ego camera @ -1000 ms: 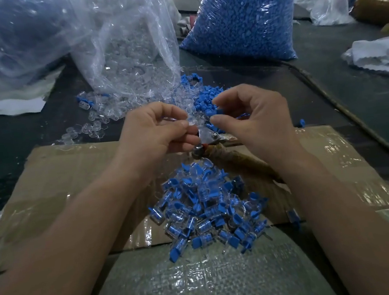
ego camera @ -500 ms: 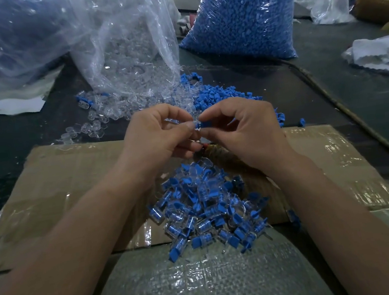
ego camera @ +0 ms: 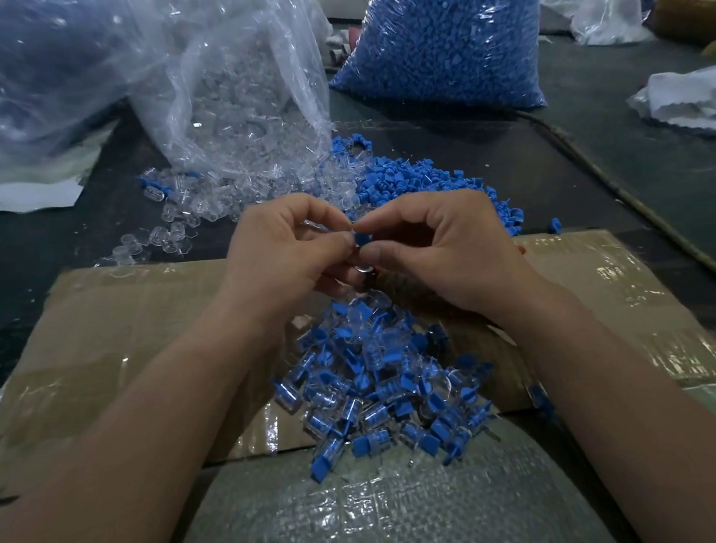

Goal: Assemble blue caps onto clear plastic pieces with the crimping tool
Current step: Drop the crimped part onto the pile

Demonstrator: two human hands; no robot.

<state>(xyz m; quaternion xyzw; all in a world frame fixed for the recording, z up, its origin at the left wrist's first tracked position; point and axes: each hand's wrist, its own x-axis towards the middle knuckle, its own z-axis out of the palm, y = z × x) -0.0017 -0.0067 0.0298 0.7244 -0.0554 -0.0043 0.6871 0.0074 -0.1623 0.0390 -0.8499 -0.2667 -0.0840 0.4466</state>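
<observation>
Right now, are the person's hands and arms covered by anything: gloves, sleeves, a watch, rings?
No. The left hand and right hand are bare, without gloves, and no rings show on the visible fingers. The forearms are bare to the frame's edge: no sleeves, watch or bracelet in view.

Dim, cool indoor light seen through a wide-angle head view.
Soft light, seemingly from above and ahead, raises white glare on the clear bag (ego camera: 232,84), the taped cardboard (ego camera: 611,278) and the woven sack (ego camera: 377,532), while the dark tabletop (ego camera: 13,275) swallows detail. Shadows are faint and diffuse. Straight edges bow toward the frame borders and the forearms (ego camera: 117,486) swell at the lower corners. The far right corner is soft; fine detail where the fingertips (ego camera: 341,244) meet is smeared.
</observation>
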